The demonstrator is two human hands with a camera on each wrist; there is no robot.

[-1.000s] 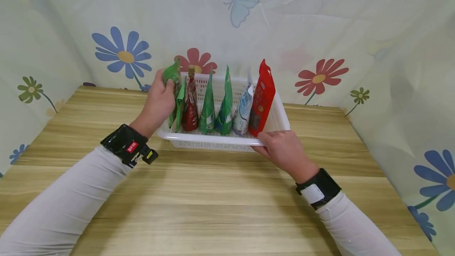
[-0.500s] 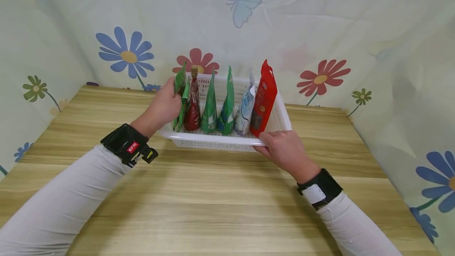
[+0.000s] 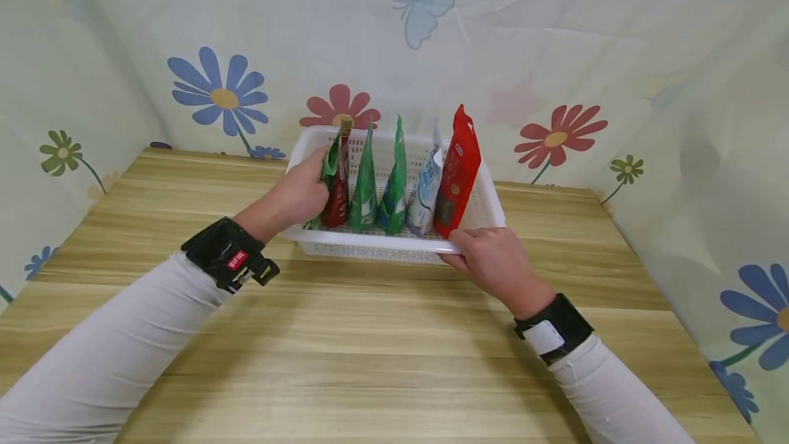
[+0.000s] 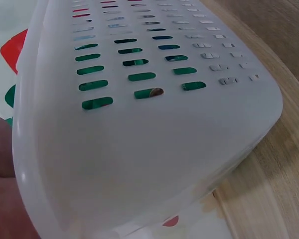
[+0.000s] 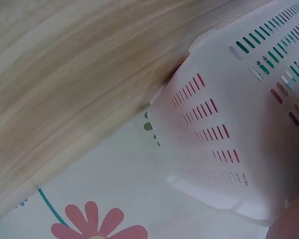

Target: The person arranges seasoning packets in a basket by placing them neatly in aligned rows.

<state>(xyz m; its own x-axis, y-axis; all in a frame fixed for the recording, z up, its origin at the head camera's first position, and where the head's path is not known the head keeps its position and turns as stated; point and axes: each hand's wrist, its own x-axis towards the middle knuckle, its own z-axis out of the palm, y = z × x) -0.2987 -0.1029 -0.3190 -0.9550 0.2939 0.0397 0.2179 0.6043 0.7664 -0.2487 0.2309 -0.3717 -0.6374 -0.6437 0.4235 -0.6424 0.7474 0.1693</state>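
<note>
My left hand [image 3: 300, 192] reaches over the left end of the white basket [image 3: 370, 245], and its fingers pinch a green pouch [image 3: 329, 168] that stands at the left end of the row inside, just beside the dark red bottle [image 3: 337, 183]. The pouch looks like thin glossy film, so I judge it light, soft and a little slick; it will buckle if squeezed mid-body, and the flat sealed top edge is the best place to grip. My right hand [image 3: 490, 262] grips the near rim of the basket at its right corner, fingers curled round the edge.

The basket sits on the wooden tabletop [image 3: 345, 355], toward the back. It is moulded plastic, smooth and slightly translucent, with rows of slots through its walls [image 4: 139, 74] and rounded corners [image 5: 199, 114]. I judge it stiff but light, and likely to slide on the wood grain, so holding the rim steadies it.

The other packs are two more green pouches [image 3: 381, 180], a pale blue-and-white one [image 3: 423, 190] and a tall red pouch [image 3: 456, 170] leaning at the right end. The bottle looks rigid and heavier than its neighbours.
</note>
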